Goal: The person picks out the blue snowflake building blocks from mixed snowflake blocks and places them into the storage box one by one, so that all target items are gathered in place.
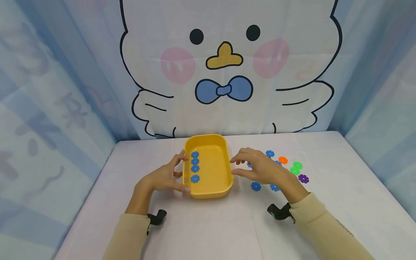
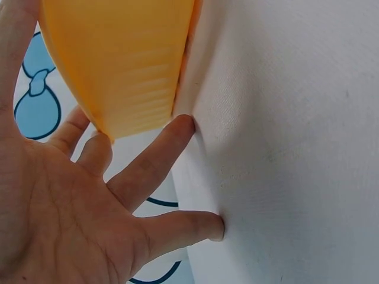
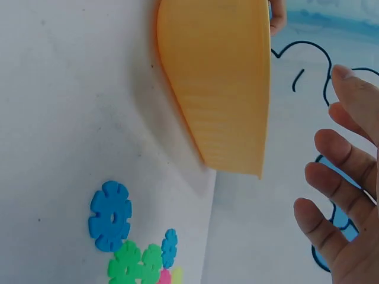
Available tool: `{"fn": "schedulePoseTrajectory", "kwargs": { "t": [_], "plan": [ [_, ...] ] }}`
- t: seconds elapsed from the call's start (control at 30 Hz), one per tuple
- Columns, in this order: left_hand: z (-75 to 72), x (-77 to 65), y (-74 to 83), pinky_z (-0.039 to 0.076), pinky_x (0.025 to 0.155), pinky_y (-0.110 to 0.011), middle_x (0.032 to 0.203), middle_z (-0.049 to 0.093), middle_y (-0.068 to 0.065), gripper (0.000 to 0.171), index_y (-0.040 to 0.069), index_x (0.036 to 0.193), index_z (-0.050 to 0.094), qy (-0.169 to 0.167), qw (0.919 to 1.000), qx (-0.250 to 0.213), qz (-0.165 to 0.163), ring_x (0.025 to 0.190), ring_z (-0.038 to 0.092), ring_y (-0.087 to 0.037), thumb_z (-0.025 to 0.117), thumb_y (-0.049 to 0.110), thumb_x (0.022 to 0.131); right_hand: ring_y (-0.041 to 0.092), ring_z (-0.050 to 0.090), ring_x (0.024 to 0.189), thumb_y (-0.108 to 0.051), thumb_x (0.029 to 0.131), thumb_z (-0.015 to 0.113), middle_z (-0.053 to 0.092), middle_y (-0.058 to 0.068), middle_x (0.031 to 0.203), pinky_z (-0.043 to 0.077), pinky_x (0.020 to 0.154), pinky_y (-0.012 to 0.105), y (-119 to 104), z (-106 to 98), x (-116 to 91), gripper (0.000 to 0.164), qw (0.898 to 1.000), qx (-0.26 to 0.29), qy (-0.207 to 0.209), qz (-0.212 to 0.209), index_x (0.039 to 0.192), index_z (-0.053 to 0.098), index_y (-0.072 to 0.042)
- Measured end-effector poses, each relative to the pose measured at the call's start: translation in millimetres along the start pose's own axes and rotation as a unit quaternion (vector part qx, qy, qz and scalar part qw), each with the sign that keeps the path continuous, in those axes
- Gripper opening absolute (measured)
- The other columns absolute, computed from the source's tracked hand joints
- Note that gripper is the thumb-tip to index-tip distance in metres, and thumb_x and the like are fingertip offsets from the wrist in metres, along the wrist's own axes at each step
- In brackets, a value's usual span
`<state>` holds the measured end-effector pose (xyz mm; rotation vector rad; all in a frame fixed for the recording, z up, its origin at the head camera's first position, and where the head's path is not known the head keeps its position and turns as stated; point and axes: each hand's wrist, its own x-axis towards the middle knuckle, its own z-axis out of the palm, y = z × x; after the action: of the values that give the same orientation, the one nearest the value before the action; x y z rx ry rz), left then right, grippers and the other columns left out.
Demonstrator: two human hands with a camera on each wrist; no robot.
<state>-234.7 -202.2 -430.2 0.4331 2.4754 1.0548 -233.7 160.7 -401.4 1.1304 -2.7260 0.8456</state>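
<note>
Resting on the white tabletop (image 1: pixel 201 231), a yellow rounded-rectangular plastic tray (image 1: pixel 214 166) holds four blue flower-shaped discs (image 1: pixel 193 168); my left hand (image 1: pixel 164 177) touches its left side, fingers spread; my right hand (image 1: pixel 260 168), fingers apart, hovers by its right rim.

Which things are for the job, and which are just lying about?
For the job, I think: yellow tray; four blue flowers in it; probably the loose flowers beside it.

Just around: cartoon curtain; black wrist gadgets.
</note>
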Motion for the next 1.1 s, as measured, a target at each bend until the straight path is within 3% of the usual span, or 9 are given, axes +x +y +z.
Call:
{"fn": "schedulePoseTrajectory", "kwargs": {
  "t": [0.17, 0.53, 0.73, 0.93, 1.1],
  "plan": [
    [0.2, 0.6, -1.1, 0.034, 0.119, -0.059, 0.174, -0.005, 0.009, 0.111, 0.025, 0.157, 0.023, 0.002, 1.0000, 0.002, -0.001, 0.138, 0.055, -0.035, 0.094, 0.042, 0.073, 0.009, 0.058, 0.095, -0.036, 0.092, 0.079, 0.064, -0.012, 0.102, 0.059, 0.080, 0.030, 5, -1, -10, 0.032, 1.000, -0.006, -0.002, 0.012, 0.120, 0.074, -0.020],
    [0.2, 0.4, -3.2, 0.033, 0.119, -0.060, 0.173, -0.004, 0.011, 0.112, 0.026, 0.157, 0.024, 0.005, 1.0000, -0.001, -0.001, 0.138, 0.054, -0.034, 0.094, 0.043, 0.072, 0.018, 0.063, 0.098, -0.036, 0.090, 0.081, 0.066, -0.009, 0.102, 0.059, 0.085, 0.042, 24, -4, -35, 0.033, 0.999, 0.007, 0.005, 0.031, 0.117, 0.073, -0.019],
    [0.4, -0.2, -3.2, 0.033, 0.119, -0.060, 0.173, -0.005, 0.010, 0.111, 0.025, 0.157, 0.024, 0.003, 1.0000, -0.004, 0.003, 0.138, 0.054, -0.034, 0.094, 0.042, 0.073, 0.024, 0.062, 0.106, -0.036, 0.089, 0.082, 0.067, 0.001, 0.112, 0.058, 0.092, 0.045, 33, -3, -48, 0.040, 0.997, 0.003, -0.021, 0.074, 0.122, 0.072, -0.015],
    [0.5, 0.9, -4.0, 0.035, 0.119, -0.059, 0.173, -0.004, 0.011, 0.112, 0.025, 0.157, 0.023, 0.005, 1.0000, 0.003, 0.004, 0.138, 0.055, -0.034, 0.094, 0.044, 0.072, 0.027, 0.056, 0.117, -0.032, 0.086, 0.084, 0.062, 0.002, 0.124, 0.056, 0.100, 0.051, 42, 1, -57, 0.040, 0.991, -0.012, -0.047, 0.123, 0.122, 0.073, -0.018],
    [0.7, 0.6, -3.1, 0.037, 0.118, -0.058, 0.173, -0.004, 0.012, 0.114, 0.027, 0.158, 0.023, 0.008, 1.0000, 0.002, -0.002, 0.138, 0.055, -0.033, 0.095, 0.045, 0.070, 0.032, 0.050, 0.126, -0.032, 0.083, 0.087, 0.058, 0.003, 0.129, 0.052, 0.103, 0.057, 49, 4, -62, 0.041, 0.991, -0.016, -0.050, 0.125, 0.120, 0.073, -0.020]
  ]
}}
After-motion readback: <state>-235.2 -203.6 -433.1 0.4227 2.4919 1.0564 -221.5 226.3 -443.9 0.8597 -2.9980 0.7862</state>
